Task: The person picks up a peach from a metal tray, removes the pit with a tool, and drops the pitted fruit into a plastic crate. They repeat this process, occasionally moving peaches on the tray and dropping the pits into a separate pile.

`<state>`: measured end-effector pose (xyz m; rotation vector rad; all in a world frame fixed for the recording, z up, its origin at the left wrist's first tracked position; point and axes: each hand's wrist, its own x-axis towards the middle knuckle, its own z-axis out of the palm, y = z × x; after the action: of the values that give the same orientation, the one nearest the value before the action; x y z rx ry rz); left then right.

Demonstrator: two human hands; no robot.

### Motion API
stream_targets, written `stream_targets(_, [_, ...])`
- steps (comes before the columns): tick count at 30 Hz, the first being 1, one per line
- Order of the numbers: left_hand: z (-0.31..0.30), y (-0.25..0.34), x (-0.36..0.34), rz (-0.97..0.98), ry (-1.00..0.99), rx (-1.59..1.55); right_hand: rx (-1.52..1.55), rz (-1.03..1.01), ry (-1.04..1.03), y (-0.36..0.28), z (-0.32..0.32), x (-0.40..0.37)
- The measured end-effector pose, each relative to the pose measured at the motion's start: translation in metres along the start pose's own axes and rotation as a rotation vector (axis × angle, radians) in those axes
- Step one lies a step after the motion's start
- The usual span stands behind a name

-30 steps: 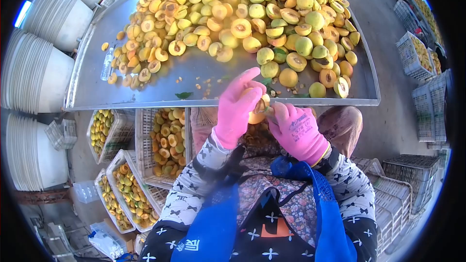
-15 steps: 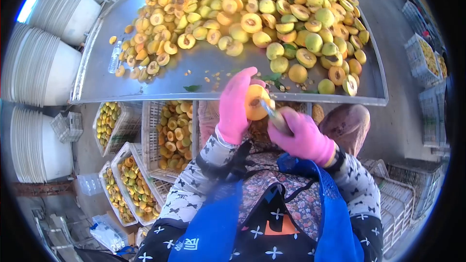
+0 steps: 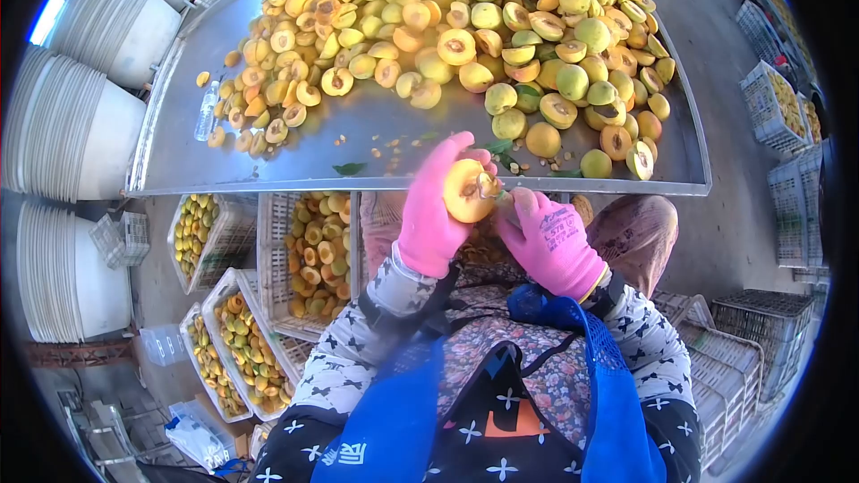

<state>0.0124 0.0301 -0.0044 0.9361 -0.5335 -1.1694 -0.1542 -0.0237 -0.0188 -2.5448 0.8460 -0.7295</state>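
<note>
A fruit heap (image 3: 456,46) is lying on the table (image 3: 268,174) ahead, a bottle (image 3: 207,112) resting at its left. At the table's near edge, the left grip (image 3: 429,219) is holding a fruit half (image 3: 465,193), the right grip (image 3: 553,243) a tool (image 3: 498,197) beside it. Fruit-filled crates (image 3: 274,259) are standing lower left, stacked crates (image 3: 720,371) lower right, tubs (image 3: 106,143) far left.

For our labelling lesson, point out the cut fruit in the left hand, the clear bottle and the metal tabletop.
Cut fruit (image 3: 463,191): head view, on its cut face.
Clear bottle (image 3: 207,112): head view, middle of its side.
Metal tabletop (image 3: 264,170): head view, bare front area.
</note>
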Motion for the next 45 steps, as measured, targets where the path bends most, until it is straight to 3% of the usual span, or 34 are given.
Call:
stream_targets(3, [-0.006, -0.005, 0.001, -0.087, -0.007, -0.182, -0.058, -0.047, 0.021, -0.004, -0.006, 0.002])
stream_targets(10, [0.009, 0.004, -0.003, -0.105, 0.043, -0.135, -0.075, 0.032, -0.118, -0.008, -0.005, -0.002])
stream_targets(12, [0.008, 0.005, -0.007, -0.066, -0.002, -0.073, -0.083, 0.026, -0.102, -0.008, -0.003, -0.003])
stream_targets(16, [0.013, 0.001, -0.008, -0.044, 0.102, -0.101, -0.082, 0.033, -0.068, -0.009, 0.003, -0.005])
stream_targets(22, [0.013, 0.001, -0.008, -0.041, 0.124, -0.04, 0.107, 0.038, -0.148, -0.006, 0.012, -0.01])
stream_targets(28, [0.024, 0.02, -0.009, -0.072, 0.011, 0.01, 0.469, 0.048, -0.04, -0.023, -0.01, -0.012])
stream_targets(34, [0.019, 0.0, -0.005, 0.016, 0.104, 0.066, 0.423, 0.171, -0.083, -0.018, 0.003, -0.019])
stream_targets(37, [0.016, -0.003, -0.001, -0.013, 0.108, 0.004, 0.684, 0.211, -0.149, -0.018, 0.009, -0.022])
stream_targets(39, [0.021, 0.002, -0.002, -0.029, 0.095, 0.017, 0.92, 0.375, -0.334, -0.02, -0.001, -0.015])
stream_targets(42, [0.015, 0.001, 0.001, -0.104, 0.045, 0.081, 1.027, 0.5, -0.487, -0.019, -0.011, -0.013])
stream_targets(45, [0.003, -0.003, 0.007, -0.229, -0.036, 0.117, 0.82, 0.288, -0.33, -0.012, 0.004, -0.022])
